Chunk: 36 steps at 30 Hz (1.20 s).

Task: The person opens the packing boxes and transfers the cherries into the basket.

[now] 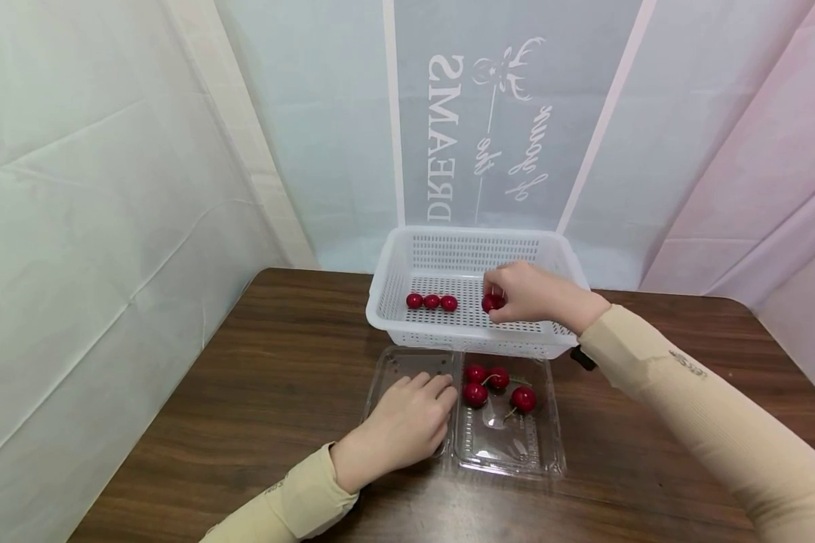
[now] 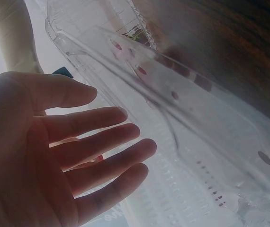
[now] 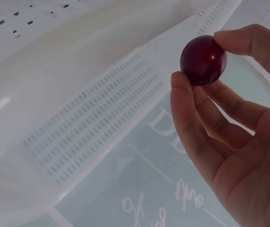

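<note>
My right hand point(image 1: 533, 292) pinches a dark red cherry point(image 3: 203, 60) between thumb and fingertips, inside the white perforated basket point(image 1: 380, 311). To the left of it, several cherries point(image 1: 432, 302) sit in a row on the basket floor. In front of the basket lies an opened clear plastic clamshell box point(image 1: 550, 445); its right half holds several cherries point(image 1: 523, 399), some with green stems. My left hand point(image 1: 404, 418) is over the clamshell's left half point(image 1: 414, 360), and in the left wrist view its fingers are extended and hold nothing.
The box and basket rest on a dark wooden table point(image 1: 278, 354). A grey-blue curtain point(image 1: 353, 151) with white lettering hangs behind the basket, and pale cloth point(image 1: 109, 188) hangs at the left. A small black object point(image 1: 582, 358) shows beside the basket's front right corner.
</note>
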Tool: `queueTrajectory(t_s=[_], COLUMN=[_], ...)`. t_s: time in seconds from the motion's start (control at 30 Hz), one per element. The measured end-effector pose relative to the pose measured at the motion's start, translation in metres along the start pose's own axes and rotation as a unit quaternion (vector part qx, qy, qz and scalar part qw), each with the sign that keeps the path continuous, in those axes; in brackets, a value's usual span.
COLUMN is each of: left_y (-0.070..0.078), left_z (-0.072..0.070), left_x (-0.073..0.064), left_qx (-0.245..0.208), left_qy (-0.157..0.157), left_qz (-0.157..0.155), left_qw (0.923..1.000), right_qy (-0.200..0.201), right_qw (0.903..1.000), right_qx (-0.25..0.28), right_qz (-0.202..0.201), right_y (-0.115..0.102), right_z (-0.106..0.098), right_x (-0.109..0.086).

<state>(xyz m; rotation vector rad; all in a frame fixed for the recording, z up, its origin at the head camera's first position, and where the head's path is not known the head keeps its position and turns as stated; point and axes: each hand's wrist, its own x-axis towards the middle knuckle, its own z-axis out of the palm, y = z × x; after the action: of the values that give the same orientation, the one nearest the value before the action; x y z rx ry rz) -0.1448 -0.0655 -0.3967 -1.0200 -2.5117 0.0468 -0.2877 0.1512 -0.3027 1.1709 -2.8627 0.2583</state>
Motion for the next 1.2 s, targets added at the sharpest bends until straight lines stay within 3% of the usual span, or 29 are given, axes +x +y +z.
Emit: queueTrajectory(t_s=[0.63,1.2], left_y=[0.000,-0.001], left_z=[0.000,-0.001], left_x=[-0.001,-0.001], left_qx=[0.007,0.005], left_qy=[0.010,0.004], left_qz=[0.001,0.000], left_qw=[0.9999,1.0000], right_qy=[-0.049,-0.081], right_qw=[0.9971,0.9943], right_qx=[0.017,0.010], right_qz=[0.055,0.068], right_y=[0.015,0.014], right_z=[0.001,0.003], right_x=[0.023,0.047])
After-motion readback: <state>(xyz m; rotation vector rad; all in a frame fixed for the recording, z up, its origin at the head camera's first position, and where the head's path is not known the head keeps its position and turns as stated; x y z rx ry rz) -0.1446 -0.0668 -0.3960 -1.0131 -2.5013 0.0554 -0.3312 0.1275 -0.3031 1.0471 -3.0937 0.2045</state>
